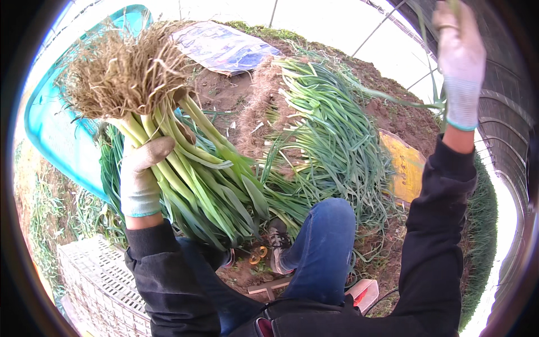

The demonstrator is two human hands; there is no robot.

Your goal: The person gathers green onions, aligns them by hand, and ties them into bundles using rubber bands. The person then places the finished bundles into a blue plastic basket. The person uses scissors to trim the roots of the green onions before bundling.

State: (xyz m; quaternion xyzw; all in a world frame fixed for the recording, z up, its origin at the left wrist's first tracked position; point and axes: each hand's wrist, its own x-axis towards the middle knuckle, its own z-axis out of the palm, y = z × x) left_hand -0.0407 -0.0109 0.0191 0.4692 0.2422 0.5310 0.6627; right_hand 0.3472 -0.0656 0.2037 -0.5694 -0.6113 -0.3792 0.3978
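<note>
My left hand (145,164), in a white knit glove, grips a thick bunch of flat-leaved allium plants (189,168) by the pale stems. Its mass of dry brown roots (126,73) points up and away, and the green leaves hang towards my knees. Raised at the upper right, my right hand (461,50) is gloved too and slightly blurred. Its fingers are closed around a thin green leaf (454,6), and long strands trail beside the wrist. On the soil ahead lies a large heap of similar plants (332,113), roots to the left and leaves to the right.
A turquoise plastic tub (54,118) stands at the left, near a pale slatted crate (101,269). A blue-white sheet (223,46) and a yellow printed sack (402,168) flank the heap. Yellow tape rolls (257,255) lie by my shoe (278,244). Dark film (505,63) rises at right.
</note>
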